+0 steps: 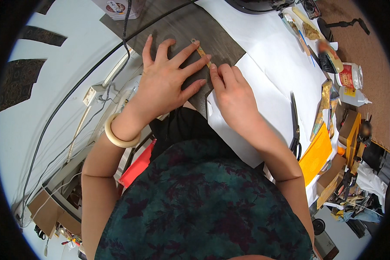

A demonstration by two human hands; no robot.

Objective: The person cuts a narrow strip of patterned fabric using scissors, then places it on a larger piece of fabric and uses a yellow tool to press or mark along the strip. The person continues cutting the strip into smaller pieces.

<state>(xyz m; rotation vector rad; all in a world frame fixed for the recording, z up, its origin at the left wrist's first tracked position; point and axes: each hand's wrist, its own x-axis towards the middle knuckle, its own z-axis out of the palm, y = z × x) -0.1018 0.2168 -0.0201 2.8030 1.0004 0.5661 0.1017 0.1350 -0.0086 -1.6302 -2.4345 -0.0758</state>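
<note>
Touching a gold strip (202,52) on the table (223,32) with spread fingers of the left hand (160,80). Meeting its near end with curled fingers of the right hand (235,95); cannot tell if pinching.

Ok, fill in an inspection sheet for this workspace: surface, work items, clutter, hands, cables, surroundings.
Surface: dark board, with white paper beside it.
Work items: narrow gold patterned strip on the dark board.
Clutter: black scissors, yellow sheet and clear bottle toward the right.
Hands: left hand spread, fingertips at the strip; right hand curled at its near end, grip unclear.
Cables: black cable arcs over the board's upper-left part; coiled cord crosses it.
Surroundings: pale container at top, cardboard box lower left.
</note>
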